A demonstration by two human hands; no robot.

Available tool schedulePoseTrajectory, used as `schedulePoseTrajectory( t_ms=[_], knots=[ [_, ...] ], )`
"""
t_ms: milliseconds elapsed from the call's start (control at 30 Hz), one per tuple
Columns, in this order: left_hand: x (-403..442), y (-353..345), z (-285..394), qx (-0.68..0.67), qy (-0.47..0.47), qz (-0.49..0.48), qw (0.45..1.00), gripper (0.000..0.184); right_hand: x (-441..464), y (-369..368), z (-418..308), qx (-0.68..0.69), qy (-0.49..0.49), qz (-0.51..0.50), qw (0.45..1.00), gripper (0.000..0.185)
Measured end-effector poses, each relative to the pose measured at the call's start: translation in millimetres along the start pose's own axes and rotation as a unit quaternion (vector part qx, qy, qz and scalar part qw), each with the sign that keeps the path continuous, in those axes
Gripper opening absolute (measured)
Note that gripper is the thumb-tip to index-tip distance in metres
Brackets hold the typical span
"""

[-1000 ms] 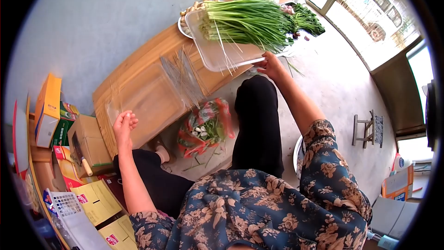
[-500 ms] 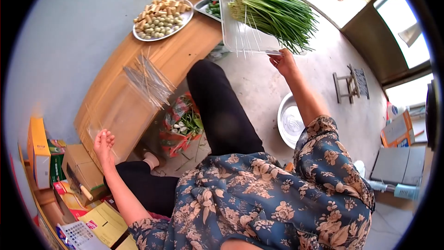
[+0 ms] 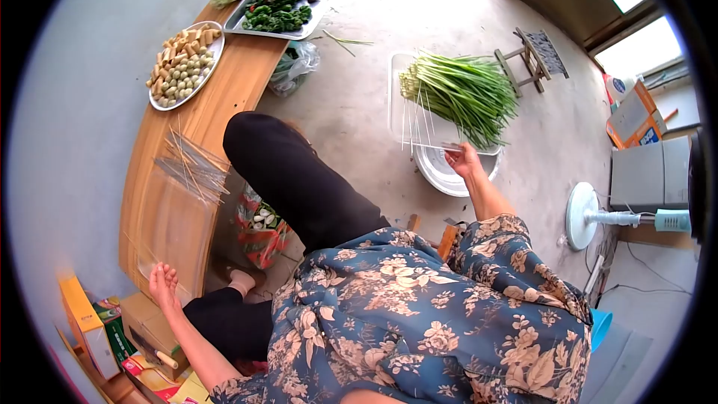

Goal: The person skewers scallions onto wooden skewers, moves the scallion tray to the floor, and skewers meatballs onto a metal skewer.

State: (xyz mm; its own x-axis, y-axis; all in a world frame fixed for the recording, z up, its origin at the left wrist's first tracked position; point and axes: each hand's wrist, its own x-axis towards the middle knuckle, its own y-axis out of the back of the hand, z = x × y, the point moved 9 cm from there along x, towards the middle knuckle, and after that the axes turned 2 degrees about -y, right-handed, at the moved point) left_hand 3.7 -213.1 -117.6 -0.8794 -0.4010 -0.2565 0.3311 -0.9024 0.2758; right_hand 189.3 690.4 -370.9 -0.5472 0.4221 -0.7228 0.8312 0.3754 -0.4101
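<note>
Tray of greens swung out over the floor

At far left, the bare left hand point(image 3: 164, 286) hung by the near end of a flat, translucent plastic tray point(image 3: 176, 217), its fingers loosely curled; whether they pinched anything thin, I could not tell. That tray lay on a long, light-brown wooden table point(image 3: 247, 67), with a loose heap of thin skewers point(image 3: 196, 168) at its far end. Beyond stood a white oval plate point(image 3: 219, 43) of brown pieces and pale balls, then a silvery metal tray point(image 3: 318, 11) of dark leafy greens.

To the right came the change: the clear rectangular plastic tray point(image 3: 396, 97), bearing a thick bundle of long green stalks point(image 3: 460, 97), had left the table's far end and now hung well apart from it, partly covering a round white basin point(image 3: 441, 179) in view. The right hand point(image 3: 465, 161) held its near rim, fingers closed on the edge, beside several thin sticks. The work in hand seemed, then, to have shifted off the table, the load apparently resting on one hand.
</note>
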Motion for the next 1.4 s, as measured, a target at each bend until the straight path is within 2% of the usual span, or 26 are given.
schedulePoseTrajectory(
  t_ms=[167, 367, 500, 767, 1400],
  knots=[
    [-5, -6, 0, 0.002, 0.014, -0.001, 1.0, 0.02, -6, 60, 31, 0.068, -0.007, 0.079, 0.995, 0.018],
    [-19, -23, -2, 0.011, 0.03, -0.024, 0.999, 0.018, -6, 102, 61, 0.078, -0.035, 0.104, 0.991, 0.02],
    [-24, -25, -3, 0.019, 0.036, -0.026, 0.999, 0.017, -10, 111, 72, 0.085, -0.031, 0.136, 0.987, 0.022],
    [-29, -28, -7, 0.02, 0.041, -0.025, 0.999, 0.019, 8, 125, 97, 0.174, -0.071, 0.113, 0.976, 0.021],
    [-39, -48, -12, 0.031, 0.057, -0.042, 0.997, 0.022, -13, 120, 104, 0.159, -0.044, 0.129, 0.978, 0.025]
  ],
)
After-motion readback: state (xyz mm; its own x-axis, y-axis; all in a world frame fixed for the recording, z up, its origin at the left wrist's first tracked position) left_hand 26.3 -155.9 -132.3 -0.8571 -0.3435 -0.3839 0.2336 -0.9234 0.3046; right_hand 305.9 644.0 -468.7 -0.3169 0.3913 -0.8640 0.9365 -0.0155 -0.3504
